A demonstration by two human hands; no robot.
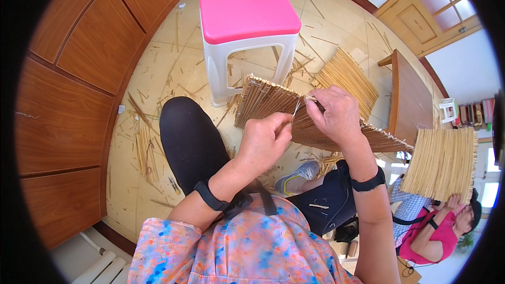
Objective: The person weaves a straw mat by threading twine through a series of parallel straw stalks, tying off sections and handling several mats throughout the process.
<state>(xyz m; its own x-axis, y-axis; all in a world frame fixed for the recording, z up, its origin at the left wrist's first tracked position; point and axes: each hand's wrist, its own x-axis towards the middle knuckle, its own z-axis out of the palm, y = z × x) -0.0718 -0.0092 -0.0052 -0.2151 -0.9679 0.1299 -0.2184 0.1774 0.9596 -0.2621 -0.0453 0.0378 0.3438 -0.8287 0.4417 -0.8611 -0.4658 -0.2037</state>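
Observation:
A brown mat of bound reed sticks (268, 102) stands on edge across my lap area, its upper edge lined with pale cut ends and threads. My left hand (263, 144) is closed in a pinch on thin pale strands (294, 112) just in front of the mat. My right hand (334, 113) grips the mat's upper edge, thumb and fingers pressed round the stick ends near where those strands meet it. A white stool with a pink seat (250, 8) stands behind the mat.
Loose sticks (144, 152) litter the tiled floor. Another mat (347, 79) lies beyond, near a wooden bench (407, 100). Wooden panels (63, 121) line the left. At right a person in pink (436, 236) holds a straw mat (439, 163).

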